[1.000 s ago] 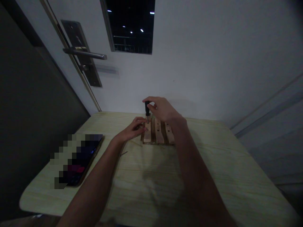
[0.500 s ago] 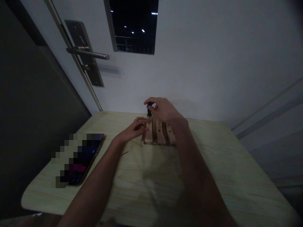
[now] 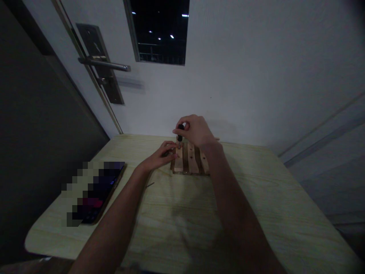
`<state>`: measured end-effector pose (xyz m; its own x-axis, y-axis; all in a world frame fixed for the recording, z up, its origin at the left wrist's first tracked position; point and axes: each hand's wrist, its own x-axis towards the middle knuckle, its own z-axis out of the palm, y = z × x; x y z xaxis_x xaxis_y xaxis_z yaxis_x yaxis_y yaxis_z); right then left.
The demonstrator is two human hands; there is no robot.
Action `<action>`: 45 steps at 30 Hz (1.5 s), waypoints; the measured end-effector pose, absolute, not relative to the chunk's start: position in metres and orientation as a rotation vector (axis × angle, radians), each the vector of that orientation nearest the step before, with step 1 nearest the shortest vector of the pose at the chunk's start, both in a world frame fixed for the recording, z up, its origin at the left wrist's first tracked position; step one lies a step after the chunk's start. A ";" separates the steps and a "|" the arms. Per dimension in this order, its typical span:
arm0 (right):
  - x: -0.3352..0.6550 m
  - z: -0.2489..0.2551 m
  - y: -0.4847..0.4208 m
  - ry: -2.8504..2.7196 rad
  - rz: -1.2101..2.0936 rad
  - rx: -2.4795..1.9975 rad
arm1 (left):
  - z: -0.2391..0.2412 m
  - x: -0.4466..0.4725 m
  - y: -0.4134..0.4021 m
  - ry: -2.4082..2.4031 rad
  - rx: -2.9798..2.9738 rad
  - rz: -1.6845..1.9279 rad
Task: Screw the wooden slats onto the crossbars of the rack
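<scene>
My right hand (image 3: pixel 196 131) is closed on the black handle of a screwdriver (image 3: pixel 180 133). Its shaft points down, with the tip at the leftmost pale slat of a small wooden rack (image 3: pixel 194 165). Several pale slats with dark holes lie over darker wood there. At the rack's left edge, my left hand (image 3: pixel 159 158) grips the leftmost slat, thumb nearer me and fingers farther back, beside the screwdriver tip. Whether a screw sits under the tip is too small to make out. My right wrist and forearm cover part of the rack's right side.
A phone (image 3: pixel 98 198), partly pixelated, lies on the left of the light wood-grain table (image 3: pixel 182 228). A thin dark metal piece (image 3: pixel 150 185) lies beside my left forearm. Behind the table stands a white door (image 3: pixel 242 76) with a lever handle (image 3: pixel 105 64) and a window.
My right fingers have shifted round the screwdriver handle, and the hand has turned slightly. The screwdriver leans a little more to the right at its top. My left hand stays in place.
</scene>
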<state>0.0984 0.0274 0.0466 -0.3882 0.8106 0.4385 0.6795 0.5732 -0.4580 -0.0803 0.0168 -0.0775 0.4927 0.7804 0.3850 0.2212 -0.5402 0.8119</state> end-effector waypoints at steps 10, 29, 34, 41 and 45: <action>0.091 0.042 0.028 -2.148 0.177 -1.248 | -0.082 -0.081 0.019 0.808 1.989 1.005; 0.100 0.054 0.018 -2.362 0.278 -1.035 | -0.081 -0.082 0.019 0.798 2.011 1.010; 0.106 0.050 0.024 -2.328 0.325 -0.928 | -0.079 -0.081 0.018 0.816 2.047 1.003; 0.105 0.050 0.025 -2.256 0.302 -1.064 | -0.076 -0.079 0.016 0.837 1.982 0.998; 0.101 0.050 0.024 -2.181 0.252 -1.162 | -0.075 -0.079 0.015 0.821 1.969 1.009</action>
